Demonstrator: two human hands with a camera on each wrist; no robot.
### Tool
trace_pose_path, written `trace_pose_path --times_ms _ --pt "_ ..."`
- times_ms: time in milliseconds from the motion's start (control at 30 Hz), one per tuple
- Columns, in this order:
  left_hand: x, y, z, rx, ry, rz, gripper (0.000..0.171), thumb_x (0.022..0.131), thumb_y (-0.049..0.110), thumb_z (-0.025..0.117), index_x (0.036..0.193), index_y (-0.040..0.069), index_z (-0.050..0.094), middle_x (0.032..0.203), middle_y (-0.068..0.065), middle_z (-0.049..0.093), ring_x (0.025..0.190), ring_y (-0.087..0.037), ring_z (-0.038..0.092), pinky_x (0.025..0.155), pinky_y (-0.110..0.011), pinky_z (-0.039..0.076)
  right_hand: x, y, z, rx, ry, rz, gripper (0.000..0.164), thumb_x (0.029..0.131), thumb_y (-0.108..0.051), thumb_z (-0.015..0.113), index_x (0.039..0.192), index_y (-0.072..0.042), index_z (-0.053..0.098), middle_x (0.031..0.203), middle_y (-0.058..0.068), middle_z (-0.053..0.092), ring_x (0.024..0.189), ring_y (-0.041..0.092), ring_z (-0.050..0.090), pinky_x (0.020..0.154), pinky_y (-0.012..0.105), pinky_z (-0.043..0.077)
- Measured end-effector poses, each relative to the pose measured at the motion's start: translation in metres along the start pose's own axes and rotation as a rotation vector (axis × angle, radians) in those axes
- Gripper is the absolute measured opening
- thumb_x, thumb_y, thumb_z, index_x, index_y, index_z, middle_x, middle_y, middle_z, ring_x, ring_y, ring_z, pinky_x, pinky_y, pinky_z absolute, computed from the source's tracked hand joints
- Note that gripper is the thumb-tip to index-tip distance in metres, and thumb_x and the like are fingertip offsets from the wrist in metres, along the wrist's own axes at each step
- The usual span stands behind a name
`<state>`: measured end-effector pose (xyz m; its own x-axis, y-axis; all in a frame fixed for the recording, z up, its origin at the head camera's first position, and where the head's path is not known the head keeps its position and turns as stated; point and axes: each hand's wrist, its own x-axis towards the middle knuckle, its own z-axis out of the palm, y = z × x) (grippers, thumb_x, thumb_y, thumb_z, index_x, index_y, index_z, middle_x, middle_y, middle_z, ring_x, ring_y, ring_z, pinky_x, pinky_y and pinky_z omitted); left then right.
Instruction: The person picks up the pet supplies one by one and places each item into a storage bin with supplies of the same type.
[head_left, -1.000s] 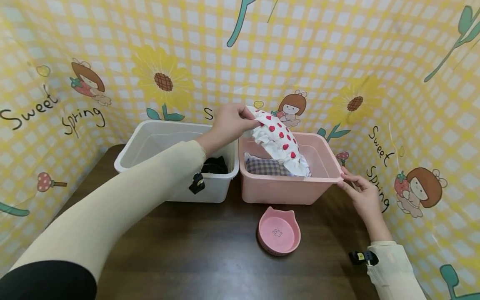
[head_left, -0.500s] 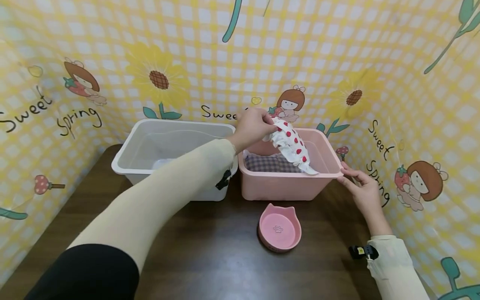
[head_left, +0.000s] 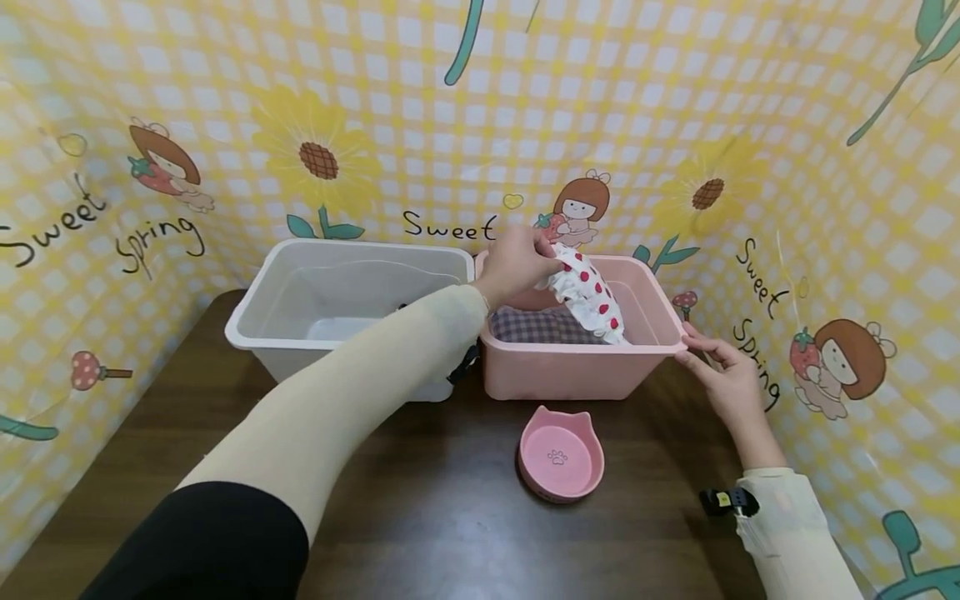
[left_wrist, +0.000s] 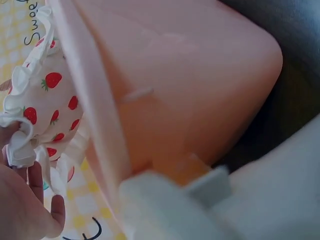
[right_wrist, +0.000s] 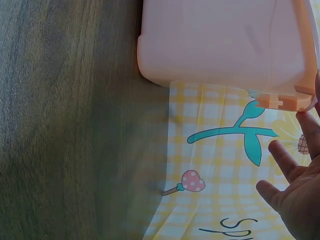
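Observation:
In the head view my left hand (head_left: 519,262) pinches the top end of a white ruffled cloth (head_left: 592,298) printed with red strawberries. The cloth hangs down into a pink plastic bin (head_left: 566,375). A blue-grey checked cloth (head_left: 542,327) lies in the bin's left part. In the left wrist view the strawberry cloth (left_wrist: 50,107) shows beyond the bin's wall, its ruffle at my fingers. My right hand (head_left: 729,392) holds the bin's front right rim corner between fingers and thumb. Seen from the right wrist, the remaining fingers (right_wrist: 285,160) are spread off the bin.
A light grey bin (head_left: 262,321) stands left of the pink one, partly behind my left arm; a small dark thing shows inside. A pink cat-eared bowl (head_left: 561,454) sits in front on the dark wooden table (head_left: 450,533). A yellow checked sheet (head_left: 450,150) encloses the back and sides.
My left hand has carried the top of the strawberry cloth rightward and slightly down over the pink bin. My right hand has stayed on the rim corner.

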<state>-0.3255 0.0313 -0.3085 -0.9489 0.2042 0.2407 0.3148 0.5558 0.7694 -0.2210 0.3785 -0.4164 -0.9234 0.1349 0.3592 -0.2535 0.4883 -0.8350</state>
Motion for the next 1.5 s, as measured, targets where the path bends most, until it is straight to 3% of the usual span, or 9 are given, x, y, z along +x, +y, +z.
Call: trace_pose_path --times_ms 133,267,433,667,867,1067,1167,1267,1500 --pt "-0.003 -0.002 0.006 -0.057 -0.002 -0.035 0.018 0.089 0.028 0.080 0.082 0.016 0.069 0.086 0.001 0.068 0.081 -0.015 0.062 0.067 -0.028 0.051 0.000 -0.001 0.000 0.008 -0.003 0.007 0.037 0.093 -0.022 0.077 0.122 0.001 0.072 0.136 0.000 0.066 0.126 -0.004 0.059 0.106 0.014 0.042" --pt "-0.006 -0.006 0.011 -0.112 0.001 -0.007 0.016 0.088 0.023 0.082 0.082 0.013 0.070 0.087 0.000 0.068 0.080 -0.015 0.061 0.067 -0.026 0.052 0.000 0.000 0.000 0.003 -0.008 0.017 0.038 0.093 -0.024 0.077 0.122 0.000 0.072 0.137 -0.001 0.066 0.127 -0.004 0.058 0.106 0.014 0.042" --pt "-0.012 -0.011 0.015 -0.136 -0.075 -0.007 0.014 0.089 0.024 0.080 0.086 0.014 0.071 0.088 -0.001 0.069 0.076 -0.017 0.064 0.061 -0.025 0.056 0.000 0.000 0.000 0.013 0.001 0.005 0.036 0.093 -0.022 0.077 0.121 0.001 0.072 0.136 0.002 0.066 0.126 -0.004 0.059 0.104 0.012 0.042" --pt "-0.018 -0.021 0.016 0.046 -0.097 -0.011 0.017 0.088 0.032 0.081 0.081 0.018 0.075 0.079 0.005 0.072 0.080 -0.013 0.061 0.070 -0.025 0.048 0.001 0.003 0.002 0.015 -0.005 -0.005 0.036 0.093 -0.021 0.077 0.122 0.001 0.071 0.138 0.004 0.065 0.126 -0.004 0.058 0.104 0.012 0.042" --pt "-0.020 -0.027 0.018 0.067 -0.172 0.025 0.015 0.086 0.028 0.084 0.078 0.017 0.077 0.076 0.005 0.072 0.079 -0.014 0.061 0.071 -0.025 0.048 0.001 0.005 0.000 -0.010 -0.001 0.011 0.037 0.094 -0.022 0.076 0.123 -0.001 0.071 0.138 0.000 0.065 0.126 -0.005 0.057 0.104 0.011 0.042" --pt "-0.026 -0.033 0.019 0.351 -0.220 0.148 0.018 0.088 0.033 0.081 0.080 0.019 0.073 0.074 0.008 0.068 0.080 -0.013 0.060 0.088 -0.035 0.044 -0.002 0.004 -0.001 0.009 -0.001 0.005 0.036 0.094 -0.016 0.075 0.124 0.003 0.070 0.139 -0.001 0.064 0.126 -0.007 0.057 0.103 0.009 0.041" --pt "-0.030 -0.035 0.019 0.418 -0.239 0.148 0.019 0.089 0.035 0.080 0.081 0.019 0.072 0.076 0.008 0.068 0.083 -0.013 0.059 0.094 -0.040 0.041 -0.003 0.005 0.000 0.023 0.001 -0.002 0.035 0.094 -0.012 0.075 0.124 0.006 0.068 0.140 0.000 0.064 0.126 -0.007 0.057 0.103 0.010 0.041" --pt "-0.031 -0.036 0.016 0.419 -0.250 0.136 0.020 0.089 0.035 0.080 0.081 0.019 0.072 0.076 0.008 0.068 0.083 -0.014 0.059 0.095 -0.040 0.041 -0.003 0.005 0.001 0.014 -0.001 -0.006 0.036 0.094 -0.013 0.074 0.124 0.006 0.068 0.140 -0.001 0.063 0.126 -0.007 0.057 0.104 0.010 0.041" --pt "-0.029 -0.038 -0.002 0.255 -0.305 0.132 0.018 0.089 0.032 0.082 0.092 0.016 0.076 0.089 0.005 0.072 0.088 -0.014 0.061 0.089 -0.031 0.049 -0.004 0.002 0.002 0.008 0.010 -0.014 0.035 0.094 -0.015 0.075 0.122 0.004 0.070 0.139 0.001 0.064 0.126 -0.005 0.058 0.102 0.010 0.042"
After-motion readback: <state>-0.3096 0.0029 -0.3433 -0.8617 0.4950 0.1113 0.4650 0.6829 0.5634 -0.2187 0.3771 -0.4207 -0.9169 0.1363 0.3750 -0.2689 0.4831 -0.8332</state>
